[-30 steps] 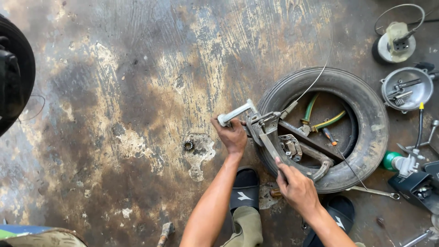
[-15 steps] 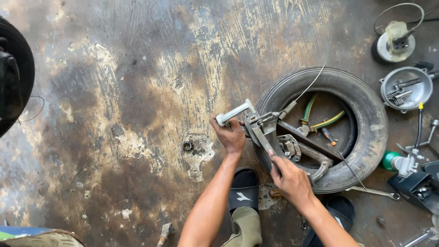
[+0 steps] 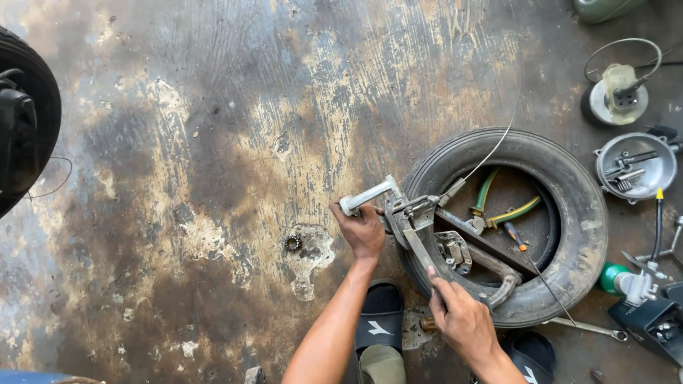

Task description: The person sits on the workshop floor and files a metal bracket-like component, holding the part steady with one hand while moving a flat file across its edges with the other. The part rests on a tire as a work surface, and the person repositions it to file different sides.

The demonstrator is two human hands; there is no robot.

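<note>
A grey metal lever assembly (image 3: 416,217) lies across the near rim of a black tyre (image 3: 569,213) that rests flat on the floor. My left hand (image 3: 363,231) grips the assembly just under its light metal handle (image 3: 370,195). My right hand (image 3: 462,320) holds the lower end of a flat metal bar (image 3: 421,254) that runs from the assembly toward me. A thin steel cable (image 3: 491,146) leads off from the assembly to the upper right. Inside the tyre lie green-and-yellow pliers (image 3: 501,206) and a small screwdriver (image 3: 514,238).
A small sprocket (image 3: 292,242) lies on the stained concrete floor to the left. A round metal pan of parts (image 3: 635,166), a hub with a wire loop (image 3: 617,92) and a green can (image 3: 613,279) sit on the right. A dark wheel (image 3: 25,121) is at the left edge. My sandals (image 3: 379,320) are below.
My right hand has slid slightly down and toward me along the flat bar. My left hand keeps its grip on the assembly.
</note>
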